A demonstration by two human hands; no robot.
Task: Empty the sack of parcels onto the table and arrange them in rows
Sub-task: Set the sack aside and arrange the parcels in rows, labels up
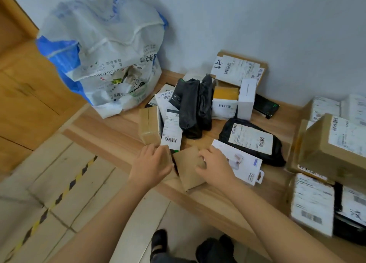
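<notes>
Table: light wooden table [118, 128] against a pale grey wall [257, 25], above a beige tiled floor [79, 193].
Sack: white-and-blue woven plastic sack [103, 55], upright at the table's far left corner.
Left hand [152, 163]: curled around a small brown cardboard box [168, 155] at the front edge.
Right hand [213, 165]: grips the flat brown cardboard parcel [190, 175] beside it.

Both hands are low in the middle of the frame, at the near edge of the wooden table [111, 124]. The left hand [152, 163] curls over a small brown box [168, 156], and the right hand [214, 165] hooks its fingers on a flat brown parcel [188, 171] just beside it. Right behind them is a messy heap: black pouches [190, 108], a white labelled box [172, 132] and a black bag [275, 154] with a big label. The white-and-blue sack [103, 51] slumps against the wall at upper left. Bigger cardboard boxes [320, 150] crowd the right edge.
</notes>
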